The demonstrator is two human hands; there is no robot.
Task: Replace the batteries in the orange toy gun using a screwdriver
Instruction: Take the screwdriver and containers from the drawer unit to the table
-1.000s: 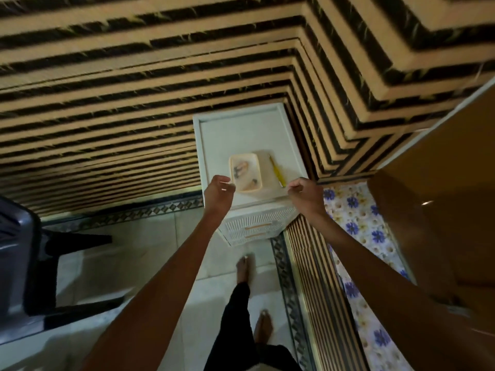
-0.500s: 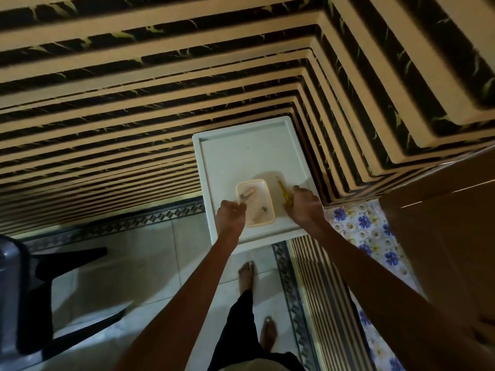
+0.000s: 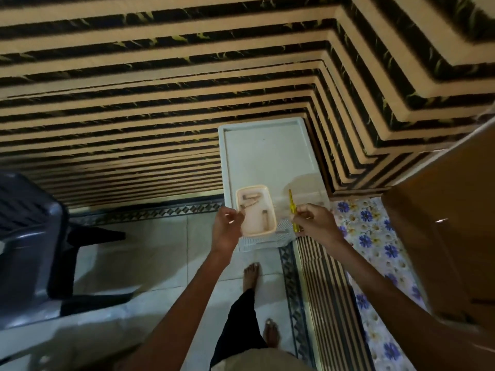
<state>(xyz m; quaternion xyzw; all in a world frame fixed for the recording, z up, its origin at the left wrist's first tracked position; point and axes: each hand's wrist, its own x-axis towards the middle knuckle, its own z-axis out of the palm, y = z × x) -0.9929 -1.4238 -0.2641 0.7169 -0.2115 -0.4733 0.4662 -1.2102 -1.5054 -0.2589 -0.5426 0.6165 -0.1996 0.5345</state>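
Two bare hands are up over the white square-topped plastic cabinet (image 3: 267,151) tucked into the corner of the striped tan-and-black wall (image 3: 160,103). The left hand (image 3: 226,231) pinches the left rim of a pale peach rectangular plastic tub (image 3: 255,223), thumb and fingers closed on its edge. The tub hangs over the cabinet's near edge, and whether it touches the top is unclear. Inside lie a few small cylindrical pieces (image 3: 250,200), blurred, batteries by the look. Over to the right hand (image 3: 317,223): fingers curled round the handle of a slim yellow screwdriver (image 3: 291,202), shaft pointing away over the cabinet top, just beside the tub. Below, bare feet (image 3: 250,274) on pale tile, a dark plastic chair (image 3: 29,236) at left, and a blue-flowered cloth (image 3: 375,236) at right.
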